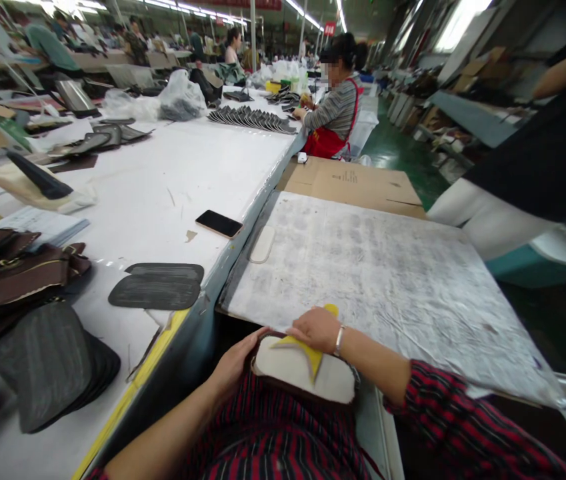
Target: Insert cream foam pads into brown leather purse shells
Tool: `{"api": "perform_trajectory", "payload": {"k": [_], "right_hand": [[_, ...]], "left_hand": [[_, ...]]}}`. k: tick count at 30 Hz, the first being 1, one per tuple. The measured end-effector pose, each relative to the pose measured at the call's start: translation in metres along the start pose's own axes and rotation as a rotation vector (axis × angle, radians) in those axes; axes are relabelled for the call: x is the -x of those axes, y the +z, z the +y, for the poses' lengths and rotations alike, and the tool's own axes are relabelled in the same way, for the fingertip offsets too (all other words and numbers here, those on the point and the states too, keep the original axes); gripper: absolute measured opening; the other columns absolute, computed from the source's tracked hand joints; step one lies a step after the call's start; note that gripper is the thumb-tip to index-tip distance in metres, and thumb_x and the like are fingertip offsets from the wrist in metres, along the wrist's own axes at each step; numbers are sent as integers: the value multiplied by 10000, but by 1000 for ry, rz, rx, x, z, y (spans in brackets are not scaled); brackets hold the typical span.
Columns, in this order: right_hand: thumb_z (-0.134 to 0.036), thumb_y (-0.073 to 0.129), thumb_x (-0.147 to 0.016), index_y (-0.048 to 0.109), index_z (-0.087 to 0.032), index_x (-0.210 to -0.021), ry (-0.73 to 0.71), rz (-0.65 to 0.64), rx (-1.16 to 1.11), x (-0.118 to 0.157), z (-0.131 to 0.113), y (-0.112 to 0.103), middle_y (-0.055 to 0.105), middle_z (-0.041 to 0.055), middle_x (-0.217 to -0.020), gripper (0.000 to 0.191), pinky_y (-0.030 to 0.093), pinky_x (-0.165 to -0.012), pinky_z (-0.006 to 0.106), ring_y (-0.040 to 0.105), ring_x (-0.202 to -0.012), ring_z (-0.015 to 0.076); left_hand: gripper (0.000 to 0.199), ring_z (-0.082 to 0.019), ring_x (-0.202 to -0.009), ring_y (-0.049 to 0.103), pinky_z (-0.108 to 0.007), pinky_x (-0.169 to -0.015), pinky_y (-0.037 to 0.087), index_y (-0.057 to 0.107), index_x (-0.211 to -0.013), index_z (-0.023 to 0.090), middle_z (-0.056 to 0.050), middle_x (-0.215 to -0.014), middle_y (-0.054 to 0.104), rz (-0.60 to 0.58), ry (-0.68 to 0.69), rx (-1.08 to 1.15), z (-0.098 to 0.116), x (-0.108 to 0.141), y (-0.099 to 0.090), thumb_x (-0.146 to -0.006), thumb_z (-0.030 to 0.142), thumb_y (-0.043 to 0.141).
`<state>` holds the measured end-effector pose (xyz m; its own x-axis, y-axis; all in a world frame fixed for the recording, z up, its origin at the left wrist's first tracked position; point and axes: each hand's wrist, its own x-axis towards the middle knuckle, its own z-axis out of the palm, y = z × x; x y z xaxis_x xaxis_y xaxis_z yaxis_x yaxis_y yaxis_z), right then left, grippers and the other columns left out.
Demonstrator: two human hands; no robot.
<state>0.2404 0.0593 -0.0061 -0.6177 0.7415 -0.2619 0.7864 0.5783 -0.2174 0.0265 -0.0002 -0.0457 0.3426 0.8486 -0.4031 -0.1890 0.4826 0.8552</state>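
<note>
A brown-edged bag (307, 395) rests in my lap with a pale, rounded-oblong panel (277, 365) facing up. My left hand (237, 360) grips its left end, fingers along the far rim. Closed around a yellow scraper (314, 362), my right hand (317, 328) presses the wide edge against the panel. Part of the scraper's handle shows above the knuckles. The bag's lower body is hidden against my striped clothing. To the left on the white table (177, 167) lie dark grey rounded pieces (155, 287) and a stack of similar pieces (55, 367).
Ahead is a stained white board (363, 260) with a pale oblong piece (263, 245) on it. A phone (219, 224) lies near the table edge. Brown bags (23, 280) are piled at left. One co-worker (337, 100) sits ahead; another person (537, 147) stands at right.
</note>
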Motion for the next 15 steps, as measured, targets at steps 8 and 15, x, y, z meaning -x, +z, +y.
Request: {"api": "perform_trajectory", "payload": {"k": [8, 15], "right_hand": [[-305, 423, -816, 509, -192, -805, 405, 0, -821, 146, -37, 22, 604, 34, -817, 142, 392, -623, 240, 543, -729, 150], [-463, 475, -738, 466, -178, -741, 708, 200, -1413, 99, -134, 78, 620, 27, -632, 285, 429, -480, 266, 575, -540, 172]], "left_hand": [[448, -227, -941, 597, -358, -875, 419, 595, -1085, 139, -97, -1032, 656, -80, -34, -93, 7, -19, -16, -704, 373, 628], [505, -216, -1139, 468, -346, -993, 323, 516, -1179, 160, -65, -1233, 537, -123, 143, -70, -8, -6, -12, -810, 495, 437]]}}
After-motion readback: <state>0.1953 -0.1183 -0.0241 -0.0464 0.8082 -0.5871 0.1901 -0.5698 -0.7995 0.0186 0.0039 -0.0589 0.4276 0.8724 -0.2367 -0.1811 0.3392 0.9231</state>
